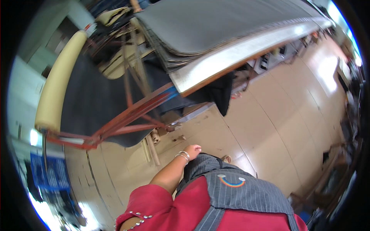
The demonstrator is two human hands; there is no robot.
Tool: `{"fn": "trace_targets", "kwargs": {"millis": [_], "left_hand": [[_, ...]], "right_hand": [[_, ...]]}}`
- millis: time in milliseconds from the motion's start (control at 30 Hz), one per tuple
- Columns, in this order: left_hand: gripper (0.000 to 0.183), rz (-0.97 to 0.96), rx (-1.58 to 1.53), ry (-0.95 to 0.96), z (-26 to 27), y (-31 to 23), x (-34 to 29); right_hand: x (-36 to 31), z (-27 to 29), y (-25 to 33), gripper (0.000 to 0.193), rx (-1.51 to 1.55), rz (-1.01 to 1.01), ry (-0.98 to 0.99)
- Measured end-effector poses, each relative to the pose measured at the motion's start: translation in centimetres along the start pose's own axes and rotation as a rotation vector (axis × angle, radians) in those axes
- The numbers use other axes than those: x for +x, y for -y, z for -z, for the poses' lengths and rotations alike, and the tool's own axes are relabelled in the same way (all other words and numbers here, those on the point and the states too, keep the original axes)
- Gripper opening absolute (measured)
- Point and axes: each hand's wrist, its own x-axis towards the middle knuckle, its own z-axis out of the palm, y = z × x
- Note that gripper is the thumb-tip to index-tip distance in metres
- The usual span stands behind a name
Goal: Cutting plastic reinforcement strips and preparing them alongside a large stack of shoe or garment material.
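Observation:
My left hand (192,150), with bracelets on its wrist, hangs beside the grey striped apron (250,192). Its fingers are curled in, and I see nothing in them. My right hand is out of view. Ahead, beyond my left hand's reach, a long white-topped table (216,63) carries a stack of dark grey fabric sheets (216,23). To the left, a red metal frame (127,113) stands against the table's end. A pale yellow roll (61,81) sits on the frame's outer side, and dark fabric (92,100) hangs down from it.
Cardboard tubes (152,150) lie on the tiled floor (266,115) near the frame's foot. A blue plastic crate (48,173) stands at the far left. Dark cloth (223,96) droops under the table corner. Blurred clutter (327,181) lines the right side.

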Motion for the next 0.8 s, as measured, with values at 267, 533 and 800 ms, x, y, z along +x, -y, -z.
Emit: {"fn": "trace_targets", "kwargs": {"millis": [267, 533, 800], "left_hand": [[0.031, 0.411, -0.241, -0.409, -2.3, 14.7, -14.2], [0.031, 0.853, -0.367, -0.708, -19.7, 30.4, -43.3], [0.021, 1.546, -1.834, -1.509, -36.6, 27.3, -57.8]], "right_hand": [[2.5, 3.1, 6.1, 0.055, -0.32, 0.145, -0.057], [2.3, 0.9, 19.1, 0.057, -0.575, 0.295, -0.107], [0.5, -19.4, 41.4, 0.038, -1.474, 1.342, -0.151]]}}
